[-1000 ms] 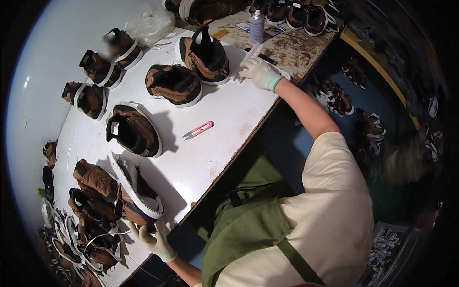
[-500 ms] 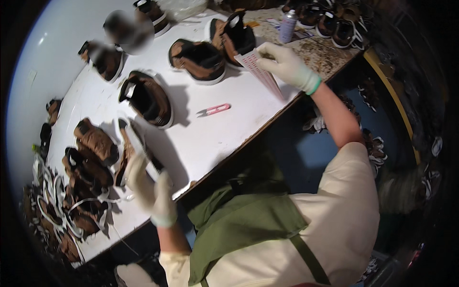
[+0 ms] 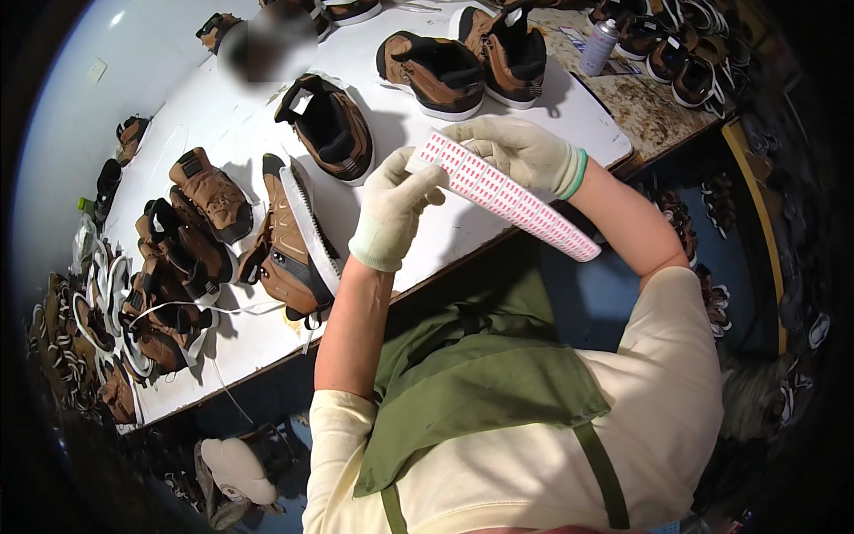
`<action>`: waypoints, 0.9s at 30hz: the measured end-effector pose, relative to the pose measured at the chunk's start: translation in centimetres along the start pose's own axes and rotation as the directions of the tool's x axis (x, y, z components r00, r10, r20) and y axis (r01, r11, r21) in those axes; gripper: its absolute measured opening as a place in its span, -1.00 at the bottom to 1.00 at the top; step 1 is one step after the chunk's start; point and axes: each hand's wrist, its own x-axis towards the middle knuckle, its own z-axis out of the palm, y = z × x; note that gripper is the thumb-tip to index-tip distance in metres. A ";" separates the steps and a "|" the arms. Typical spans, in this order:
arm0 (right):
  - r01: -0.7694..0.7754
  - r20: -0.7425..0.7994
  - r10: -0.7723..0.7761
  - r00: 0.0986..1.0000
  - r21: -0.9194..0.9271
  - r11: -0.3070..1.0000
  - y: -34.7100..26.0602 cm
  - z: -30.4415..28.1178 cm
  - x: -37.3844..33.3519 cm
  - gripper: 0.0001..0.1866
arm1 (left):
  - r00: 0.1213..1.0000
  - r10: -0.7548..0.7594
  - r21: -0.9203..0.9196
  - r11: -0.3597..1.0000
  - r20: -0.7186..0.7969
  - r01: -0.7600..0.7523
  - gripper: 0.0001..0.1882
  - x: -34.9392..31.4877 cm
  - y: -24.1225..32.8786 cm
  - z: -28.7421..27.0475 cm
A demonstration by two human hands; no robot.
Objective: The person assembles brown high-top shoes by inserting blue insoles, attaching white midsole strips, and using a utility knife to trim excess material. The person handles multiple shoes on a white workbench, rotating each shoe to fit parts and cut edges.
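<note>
A long strip sheet of small stickers (image 3: pixel 516 200), white with rows of pink-red marks, is held in front of me over the table's near edge. My left hand (image 3: pixel 393 209), in a white knit glove, pinches its upper left end between thumb and fingers. The right hand (image 3: pixel 525 153), gloved too, grips the same sheet along its far side, fingers partly hidden behind it. Left of my hands, a brown and black shoe (image 3: pixel 286 236) lies on its side with its white sole toward them. Another shoe (image 3: pixel 329 133) stands upright just beyond my left hand.
Two upright shoes (image 3: pixel 436 76) (image 3: pixel 507 55) stand at the back of the white table (image 3: pixel 222 365). A heap of laced shoes (image 3: pixel 169 267) fills its left end. A spray can (image 3: pixel 598 48) is on the stained board at right, near more shoes (image 3: pixel 685 67).
My left hand has left the shoe on its side and now holds the sticker sheet too. The right hand has brought the sheet nearer. The pink snips on the table are no longer visible.
</note>
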 end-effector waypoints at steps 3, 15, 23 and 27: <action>0.086 -0.068 -0.062 0.996 0.450 0.889 4.4 -2.0 -0.2 -0.56 | 0.996 0.050 -0.289 0.955 -0.077 -0.070 -0.78 0.0 -0.7 -0.7; 0.552 -0.466 -0.578 0.670 -0.209 0.808 10.7 2.1 3.8 -0.73 | 0.909 0.218 -0.117 0.955 -0.354 -0.274 -0.72 -0.1 -2.1 0.1; 0.486 -0.548 -0.576 0.606 -0.317 0.814 10.0 3.7 4.4 -0.70 | 0.438 0.893 0.907 0.094 0.106 -0.411 -0.62 -1.1 -2.1 -1.6; 0.495 -0.543 -0.552 0.633 -0.265 0.828 9.7 4.8 4.5 -0.70 | 0.494 0.838 0.937 -0.057 0.232 -0.343 -0.65 -1.4 -1.2 -0.5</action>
